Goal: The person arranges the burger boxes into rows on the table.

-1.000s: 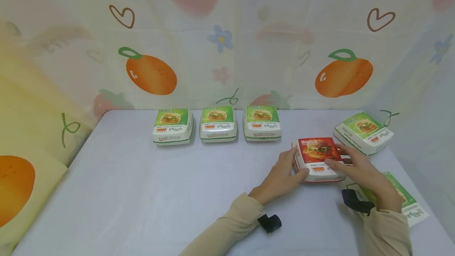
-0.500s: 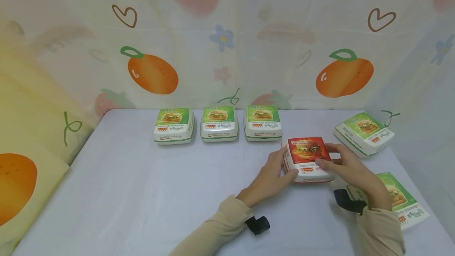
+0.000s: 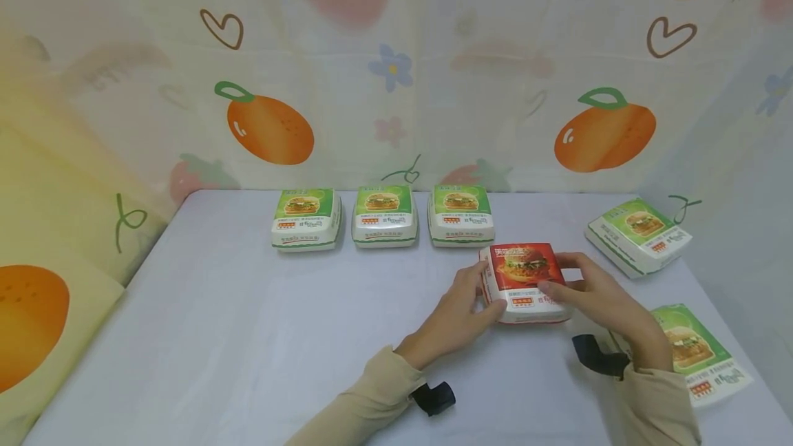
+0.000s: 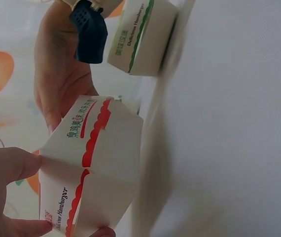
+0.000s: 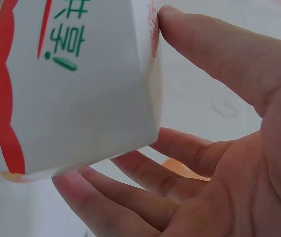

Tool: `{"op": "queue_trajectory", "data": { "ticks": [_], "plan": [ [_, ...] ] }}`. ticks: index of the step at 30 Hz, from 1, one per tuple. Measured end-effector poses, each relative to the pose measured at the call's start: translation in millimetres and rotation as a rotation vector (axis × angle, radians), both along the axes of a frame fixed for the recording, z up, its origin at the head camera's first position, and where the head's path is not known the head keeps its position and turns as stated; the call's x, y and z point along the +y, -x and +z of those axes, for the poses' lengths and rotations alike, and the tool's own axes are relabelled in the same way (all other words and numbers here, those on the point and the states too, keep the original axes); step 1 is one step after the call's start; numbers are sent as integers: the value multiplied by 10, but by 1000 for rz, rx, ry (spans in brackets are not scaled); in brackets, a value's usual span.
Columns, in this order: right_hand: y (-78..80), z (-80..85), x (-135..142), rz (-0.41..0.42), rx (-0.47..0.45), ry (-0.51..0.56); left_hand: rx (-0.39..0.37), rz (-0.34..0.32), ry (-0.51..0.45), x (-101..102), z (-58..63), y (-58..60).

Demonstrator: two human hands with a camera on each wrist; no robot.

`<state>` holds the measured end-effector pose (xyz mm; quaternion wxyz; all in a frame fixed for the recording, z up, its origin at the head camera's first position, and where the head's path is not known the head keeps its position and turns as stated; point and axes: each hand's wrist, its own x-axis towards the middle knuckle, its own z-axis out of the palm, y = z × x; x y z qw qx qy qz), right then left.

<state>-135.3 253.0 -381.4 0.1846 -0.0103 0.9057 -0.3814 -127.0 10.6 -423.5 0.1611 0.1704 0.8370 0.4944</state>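
Note:
A closed red and white burger box (image 3: 523, 274) is held between my two hands at the right of the middle of the table. My left hand (image 3: 449, 315) grips its left side, the thumb at the near left corner. On the opposite side, my right hand (image 3: 610, 298) has its thumb on the lid's edge and its fingers against the right wall. The left wrist view shows the white wall of the box (image 4: 106, 143) with a wavy red seam and a shadow on the cloth beside it. In the right wrist view, fingertips press the lower edge of the box (image 5: 91, 108).
Three green and white burger boxes (image 3: 384, 217) stand in a row at the back. Another green box (image 3: 638, 236) sits angled at the back right. A flat-looking green and white carton (image 3: 700, 353) lies near the right edge, partly behind my right arm.
Both hands have moved left together with the red burger box, keeping their hold on it. More of the green carton at the right now shows. The other boxes stay put.

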Motion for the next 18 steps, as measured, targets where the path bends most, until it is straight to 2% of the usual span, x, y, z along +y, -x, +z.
{"op": "queue_trajectory", "data": {
  "ticks": [9,18],
  "plan": [
    [4,-3,-152,34,-16,42,-33,29,29,-216,32,-13],
    [-8,-2,-304,68,-9,73,-61,58,-19,-406,11,-37]
  ]
}}
